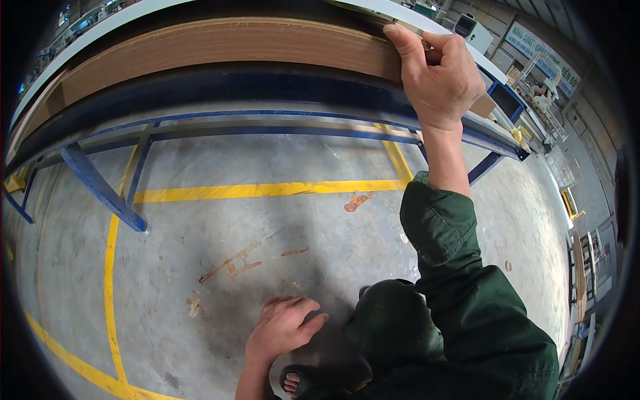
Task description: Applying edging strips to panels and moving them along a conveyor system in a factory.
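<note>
My right hand [441, 79] is raised at the far right end of a long brown wood-grain board [233, 45]. Its fingers are curled in and the thumb reaches left along the board's upper edge, close under a white tabletop edge [117, 25]. What the fingers close on is hidden behind the hand. The board lies lengthwise on the dark blue rail [267, 90] of a bench. Low over the floor, my left hand [283, 327] hangs with loosely bent fingers, the thumb apart, holding nothing.
Blue bench legs [100, 183] slant down to the grey concrete floor [220, 227]. Yellow tape lines [267, 192] cross it, with brown scraps [230, 263] lying about. Machines and a wall banner [543, 59] stand at the far right. My foot [292, 382] is below my left hand.
</note>
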The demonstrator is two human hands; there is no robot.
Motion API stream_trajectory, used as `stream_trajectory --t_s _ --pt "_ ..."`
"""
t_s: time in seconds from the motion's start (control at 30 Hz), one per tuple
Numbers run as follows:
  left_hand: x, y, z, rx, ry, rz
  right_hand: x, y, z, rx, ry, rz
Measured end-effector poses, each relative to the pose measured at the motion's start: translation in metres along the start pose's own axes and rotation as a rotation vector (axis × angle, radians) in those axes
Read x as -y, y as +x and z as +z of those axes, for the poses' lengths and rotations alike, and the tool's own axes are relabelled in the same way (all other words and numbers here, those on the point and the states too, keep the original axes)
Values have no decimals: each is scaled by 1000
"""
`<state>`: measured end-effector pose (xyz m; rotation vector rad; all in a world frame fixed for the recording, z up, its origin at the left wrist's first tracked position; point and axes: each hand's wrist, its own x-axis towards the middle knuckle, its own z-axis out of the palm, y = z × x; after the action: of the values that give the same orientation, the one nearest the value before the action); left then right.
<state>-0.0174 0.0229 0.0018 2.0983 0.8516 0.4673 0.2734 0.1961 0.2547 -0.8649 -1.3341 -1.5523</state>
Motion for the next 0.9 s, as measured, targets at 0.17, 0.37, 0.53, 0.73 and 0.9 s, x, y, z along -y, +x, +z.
stream_trajectory --t_s 0.17,0.37,0.53,0.73,0.9 --pt "1 5 -3 -5 -51 -9 7 -8 -3 -123 117 128" --pt "9 6 3 -2 -76 -32 0 -1 3 -165 111 89" --pt "8 11 5 7 -82 -31 -1 -2 6 -187 125 26" --pt "4 15 8 0 -122 -34 -4 -3 6 -171 124 9" --pt "11 13 12 -23 -82 14 13 9 -4 -145 184 80"
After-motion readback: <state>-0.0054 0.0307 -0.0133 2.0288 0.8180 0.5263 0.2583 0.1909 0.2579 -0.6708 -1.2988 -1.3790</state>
